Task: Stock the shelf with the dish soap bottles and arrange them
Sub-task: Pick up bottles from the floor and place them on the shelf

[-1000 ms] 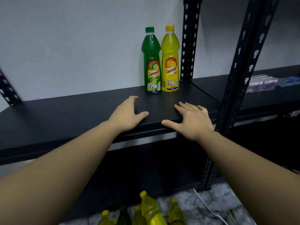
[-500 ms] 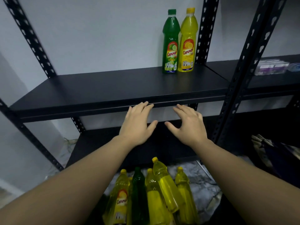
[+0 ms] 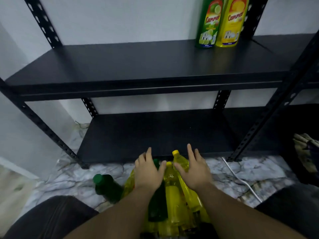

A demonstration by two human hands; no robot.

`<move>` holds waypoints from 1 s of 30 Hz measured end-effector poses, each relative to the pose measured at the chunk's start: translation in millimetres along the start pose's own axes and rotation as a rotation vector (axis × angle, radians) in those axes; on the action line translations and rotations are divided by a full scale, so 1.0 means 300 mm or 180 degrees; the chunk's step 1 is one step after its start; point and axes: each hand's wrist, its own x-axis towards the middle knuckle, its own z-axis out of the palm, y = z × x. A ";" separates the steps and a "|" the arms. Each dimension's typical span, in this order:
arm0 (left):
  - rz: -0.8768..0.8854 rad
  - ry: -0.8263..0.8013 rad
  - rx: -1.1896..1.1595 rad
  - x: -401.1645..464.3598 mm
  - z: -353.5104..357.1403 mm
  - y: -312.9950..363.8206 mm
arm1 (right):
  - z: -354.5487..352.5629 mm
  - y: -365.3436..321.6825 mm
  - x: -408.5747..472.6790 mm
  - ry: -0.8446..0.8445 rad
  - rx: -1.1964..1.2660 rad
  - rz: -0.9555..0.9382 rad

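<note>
Both bare forearms reach forward and down from the bottom edge, converging toward a heap of dish soap bottles on the marble-patterned floor [image 3: 222, 171]. The left hand [image 3: 148, 171] is palm down with fingers straight and slightly spread, thumb angled out toward 2 o'clock; it lies over the heap, covering the neck of a green bottle [image 3: 158, 200] and part of a yellow one beneath it. Whether it presses on them or only hovers just above cannot be told. The right hand [image 3: 194, 171] is also palm down, fingers extended and spread, index finger pointing to 12 o'clock, thumb reaching toward 10 o'clock beside the shoulder of a yellow bottle [image 3: 179, 162] whose yellow cap sits between the 2 hands. Neither hand curls round anything.

The heap [image 3: 174, 200] holds several yellow bottles lying with caps toward the rack, the green one among them. 1 more green bottle [image 3: 107, 187] lies apart at 9 o'clock from the left hand, its cap pointing left.

The black metal rack has a lower shelf [image 3: 155, 133] just beyond the fingertips and an upper shelf [image 3: 138, 66] above it. On the upper shelf, toward 1 o'clock, a green bottle [image 3: 208, 26] and a yellow bottle [image 3: 230, 25] stand upright, touching side by side, tops cut off by the frame. A white cable [image 3: 241, 180] runs across the floor at 3 o'clock.
</note>
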 end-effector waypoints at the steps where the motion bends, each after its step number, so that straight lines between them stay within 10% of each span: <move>1: -0.0078 -0.0066 0.0054 0.004 0.037 -0.029 | 0.041 0.022 0.002 -0.0050 -0.0038 0.0078; 13: -0.1173 -0.1260 0.0183 0.039 0.390 -0.180 | 0.305 0.156 0.072 -0.0682 0.0200 0.1013; 30: -0.1002 -0.0912 -0.0129 0.026 0.243 -0.078 | 0.220 0.103 0.013 -0.0546 0.0629 0.0806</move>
